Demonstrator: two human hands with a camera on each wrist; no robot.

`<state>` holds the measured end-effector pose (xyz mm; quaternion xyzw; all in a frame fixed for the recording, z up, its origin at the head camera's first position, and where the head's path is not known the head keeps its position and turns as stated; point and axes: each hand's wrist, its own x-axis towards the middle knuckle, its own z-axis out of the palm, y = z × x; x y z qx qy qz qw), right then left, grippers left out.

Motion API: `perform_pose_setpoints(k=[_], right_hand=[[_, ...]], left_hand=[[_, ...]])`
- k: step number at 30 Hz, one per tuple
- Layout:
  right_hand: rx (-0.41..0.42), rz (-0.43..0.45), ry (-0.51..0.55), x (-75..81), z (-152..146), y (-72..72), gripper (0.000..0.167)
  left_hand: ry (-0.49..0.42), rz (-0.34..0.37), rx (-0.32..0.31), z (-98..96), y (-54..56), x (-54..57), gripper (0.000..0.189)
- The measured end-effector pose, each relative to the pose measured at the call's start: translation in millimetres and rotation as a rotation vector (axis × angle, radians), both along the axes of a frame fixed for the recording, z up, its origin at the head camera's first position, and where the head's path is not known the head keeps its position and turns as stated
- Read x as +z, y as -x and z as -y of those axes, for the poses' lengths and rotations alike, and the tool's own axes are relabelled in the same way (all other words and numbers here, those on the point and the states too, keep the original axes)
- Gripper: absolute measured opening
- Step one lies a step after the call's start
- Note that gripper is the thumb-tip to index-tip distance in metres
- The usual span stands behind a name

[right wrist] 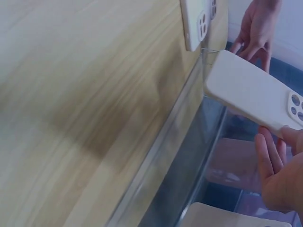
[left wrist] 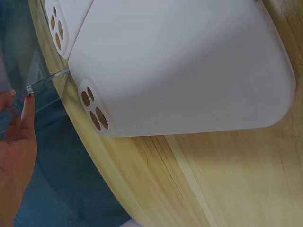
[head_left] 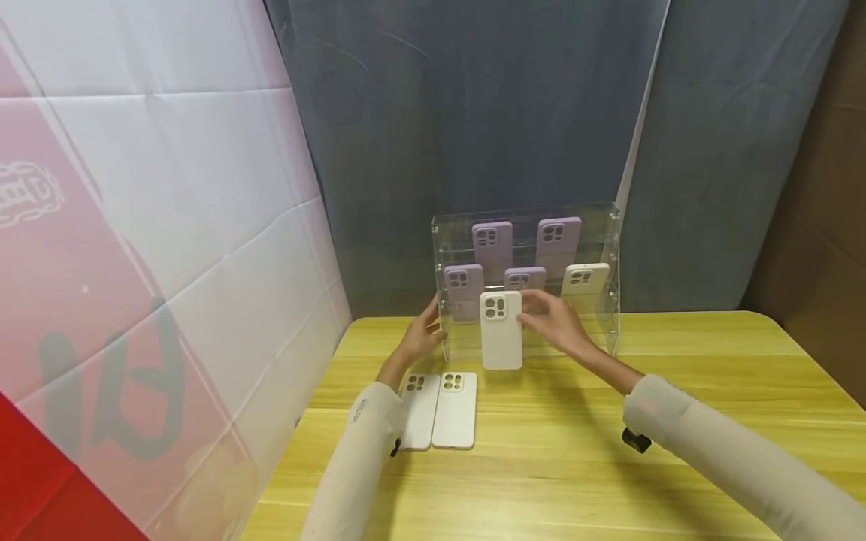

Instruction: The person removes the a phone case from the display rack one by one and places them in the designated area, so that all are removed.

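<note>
I watched the right hand point(head_left: 553, 323) pinch a white phone case point(head_left: 501, 342) by its edge, upright, just in front of a clear display stand point(head_left: 614, 289). The case looked plain and smooth, round-cornered, pierced by clustered holes at its upper left. The left hand point(head_left: 419, 340), fingers spread, touched the stand's left side.

I see a pale beige left sleeve point(head_left: 352, 469), small dark lettering point(head_left: 359, 410) by its cuff, a black bit at the cuff edge. Right of that sleeve: right sleeve point(head_left: 737, 458), same shade, chunkier black piece point(head_left: 636, 440) under its cuff.
</note>
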<state>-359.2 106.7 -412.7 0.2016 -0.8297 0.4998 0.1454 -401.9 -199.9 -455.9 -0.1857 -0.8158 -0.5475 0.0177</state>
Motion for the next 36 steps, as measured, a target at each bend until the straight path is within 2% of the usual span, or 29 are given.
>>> perform_pose_setpoints(k=[10,20,27,36], right_hand=[[0.051,0.072,0.054,-20.5,-2.8,-6.7,0.054],[0.061,0.125,0.024,-41.6,-0.4,-14.6,0.054],[0.100,0.200,0.070,-53.3,1.5,-19.1,0.057],[0.110,0.288,0.067,-66.9,4.2,-21.4,0.059]], left_hand=[[0.019,-0.009,0.014,0.9,2.6,-1.5,0.095],[0.014,0.004,0.002,1.6,1.6,-1.1,0.095],[-0.009,0.012,-0.002,0.2,-0.5,-0.5,0.094],[0.003,0.000,-0.003,0.5,-0.2,-0.9,0.096]])
